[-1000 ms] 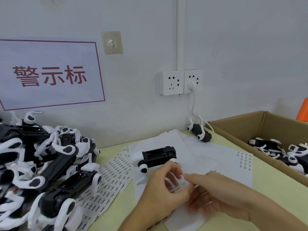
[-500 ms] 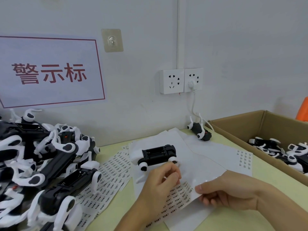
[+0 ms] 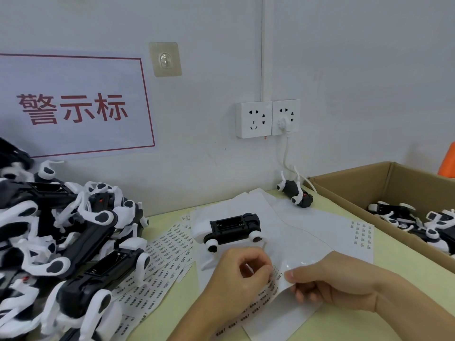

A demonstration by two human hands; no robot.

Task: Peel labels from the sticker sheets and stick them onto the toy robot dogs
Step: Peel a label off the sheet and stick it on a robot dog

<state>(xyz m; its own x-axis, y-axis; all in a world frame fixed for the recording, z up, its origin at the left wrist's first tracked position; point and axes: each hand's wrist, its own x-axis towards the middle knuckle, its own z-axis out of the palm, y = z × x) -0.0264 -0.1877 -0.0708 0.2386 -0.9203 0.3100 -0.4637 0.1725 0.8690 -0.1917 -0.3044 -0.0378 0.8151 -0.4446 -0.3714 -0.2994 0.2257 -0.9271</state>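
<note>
Table: I see pale yellow-green, set against a white wall.
Landmark: toy robot dog on its back, on white paper.
Left hand: nearer me than the dog, pinching a label on the sticker sheet.
Right hand: gripping that sheet's edge.
Right of dog: cardboard box.
Left of dog: heap of dogs.

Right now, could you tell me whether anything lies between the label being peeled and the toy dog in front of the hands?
Nothing visible does: only bare white backing paper separates the left hand on the sticker sheet from the toy robot dog.

Even, soft indoor light, faint shadows; wide-angle bending at the edges; slight blur throughout, small print unreadable.
</note>
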